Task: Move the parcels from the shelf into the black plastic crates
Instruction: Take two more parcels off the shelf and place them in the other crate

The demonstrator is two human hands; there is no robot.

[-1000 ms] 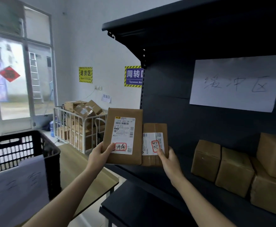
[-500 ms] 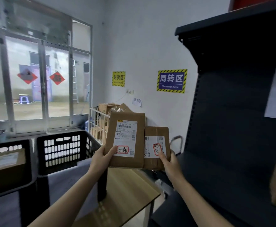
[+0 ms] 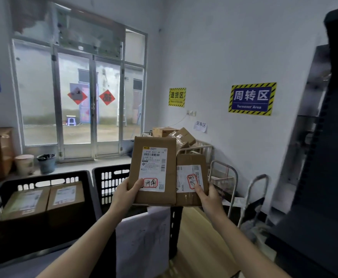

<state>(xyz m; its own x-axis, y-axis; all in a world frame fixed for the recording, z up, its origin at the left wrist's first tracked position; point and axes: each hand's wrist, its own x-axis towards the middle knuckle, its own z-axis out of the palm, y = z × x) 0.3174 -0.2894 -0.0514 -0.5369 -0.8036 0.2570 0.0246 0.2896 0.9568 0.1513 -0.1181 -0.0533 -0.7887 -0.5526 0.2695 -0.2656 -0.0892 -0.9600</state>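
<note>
While the left hand (image 3: 124, 194) pinches the lower left corner of the larger parcel (image 3: 153, 141), its thumb (image 3: 138, 183) lies flat on the front and the other fingers are hidden behind. The right hand (image 3: 208, 197) grips the smaller parcel (image 3: 191, 159) the same way, with its thumb on the label. Both parcels stand upright with their long axes vertical and their labelled faces towards the person. They are side by side with edges meeting, in the air above the right crate (image 3: 112, 177). The smaller parcel's label runs sideways.

The left crate (image 3: 44, 178) holds two boxes (image 3: 44, 203), and a white sheet (image 3: 144, 237) hangs on the right crate's near wall. Both crates sit on a wooden table (image 3: 196, 237). Far off are glass doors (image 3: 92, 105), a wire cage of cartons (image 3: 200, 147) and a "Turnover Area" sign (image 3: 252, 99).

Since a second ago the view has swung left. The dark shelf (image 3: 324, 177) now sits at the right edge, and the grips are unchanged.
</note>
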